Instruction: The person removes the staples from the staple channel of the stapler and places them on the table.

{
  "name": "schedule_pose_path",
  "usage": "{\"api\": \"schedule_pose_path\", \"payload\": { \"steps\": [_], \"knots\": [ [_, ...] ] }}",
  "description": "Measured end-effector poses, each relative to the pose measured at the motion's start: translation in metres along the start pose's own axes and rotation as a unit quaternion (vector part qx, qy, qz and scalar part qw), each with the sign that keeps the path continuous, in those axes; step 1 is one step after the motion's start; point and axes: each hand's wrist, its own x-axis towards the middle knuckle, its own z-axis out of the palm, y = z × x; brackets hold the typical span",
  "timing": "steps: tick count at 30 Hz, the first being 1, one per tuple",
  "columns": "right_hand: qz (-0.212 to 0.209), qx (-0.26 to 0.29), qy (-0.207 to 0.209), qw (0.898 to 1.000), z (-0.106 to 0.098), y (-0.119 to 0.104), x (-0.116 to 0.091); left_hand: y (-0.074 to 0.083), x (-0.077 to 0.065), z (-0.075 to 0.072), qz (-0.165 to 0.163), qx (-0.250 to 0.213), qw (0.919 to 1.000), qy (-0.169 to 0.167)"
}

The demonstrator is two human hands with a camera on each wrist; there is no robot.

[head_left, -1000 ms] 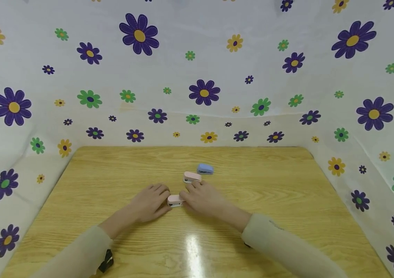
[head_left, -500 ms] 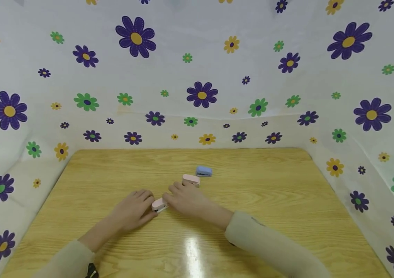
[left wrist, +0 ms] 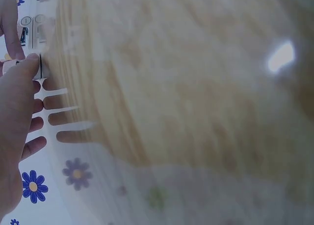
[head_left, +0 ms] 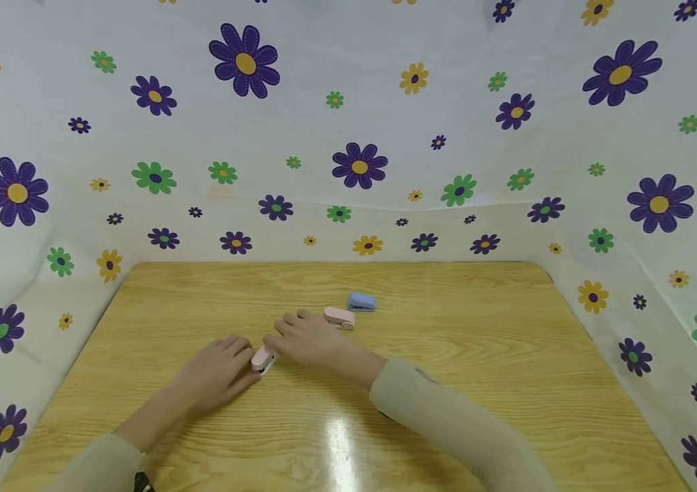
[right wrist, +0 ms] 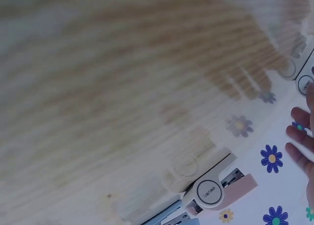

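Note:
A small pink stapler [head_left: 264, 360] lies slanted on the table between both hands. My left hand [head_left: 216, 372] pinches its near left end, thumb along the near side. At the opposite end, my right hand [head_left: 314, 342] grips it and covers that part. In the left wrist view the left thumb lies on the held stapler [left wrist: 10, 66]. The right wrist view shows the right hand [right wrist: 306, 151] at the edge, with fingers spread and one finger at the stapler's round end [right wrist: 305, 84]. A second pink stapler [head_left: 339, 318] and a blue stapler [head_left: 361, 302] stand just beyond the right hand.
The wooden table [head_left: 447, 383] has a glossy surface that reflects the hands and a bright light. White flower-printed cloth [head_left: 299, 137] encloses the table at the back and both sides.
Both hands have moved left together with the pink stapler, which has turned from level to slanted. The second pink stapler shows more fully now; it and the blue one stay put.

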Motion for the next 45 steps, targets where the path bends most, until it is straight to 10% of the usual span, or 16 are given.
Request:
{"api": "schedule_pose_path", "payload": {
  "steps": [14, 45],
  "knots": [
    [-0.026, 0.051, -0.03, 0.998, -0.002, -0.002, 0.001, -0.003, -0.002, 0.0, -0.015, -0.022, 0.9995, 0.019],
    [-0.094, -0.005, 0.09, 0.992, 0.002, -0.009, 0.012, -0.011, -0.004, 0.012, -0.028, 0.048, 0.9984, -0.003]
  ]
}}
